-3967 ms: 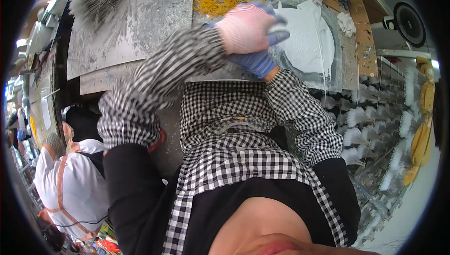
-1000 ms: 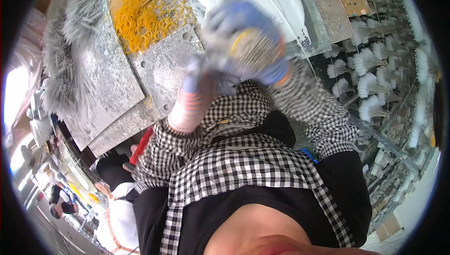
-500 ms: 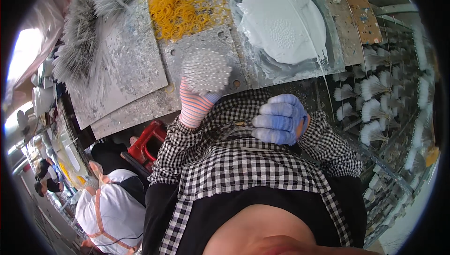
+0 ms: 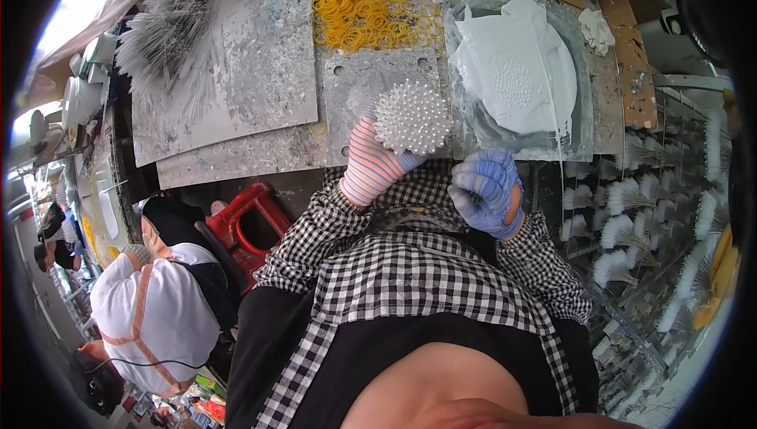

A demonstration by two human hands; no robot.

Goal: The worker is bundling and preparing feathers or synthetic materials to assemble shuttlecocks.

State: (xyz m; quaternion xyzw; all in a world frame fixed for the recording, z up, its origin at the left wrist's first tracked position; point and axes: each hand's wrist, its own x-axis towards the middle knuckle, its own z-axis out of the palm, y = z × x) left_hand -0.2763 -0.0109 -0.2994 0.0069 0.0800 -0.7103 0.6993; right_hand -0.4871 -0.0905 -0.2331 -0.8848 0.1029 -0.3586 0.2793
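Note:
My left hand (image 4: 374, 158), in a striped pink-and-grey glove, closes around a rounded bundle of thin bristles (image 4: 412, 117). Its dome of separate white tips faces up above a metal plate (image 4: 359, 82) with corner holes. My right hand (image 4: 489, 192), in a blue glove, is curled by the table's near edge, apart from the bundle; whatever its fingers may hold is hidden. Beyond it lies a thick round spread of white paste (image 4: 544, 106), marked with a patch of small dots and crossed by a long thin strand.
Yellow rubber bands (image 4: 355, 7) are heaped at the back. Loose grey bristles (image 4: 169, 31) lie at the far left. A rack of white-tufted bundles (image 4: 623, 228) stands to the right. A red stool (image 4: 252, 224) and another person in white (image 4: 158, 318) are at the left.
The view has shifted. My left hand has carried the bundle slightly right over the plate, its white tips now sharp. My right hand has risen nearer the table edge, its fist loosening somewhat.

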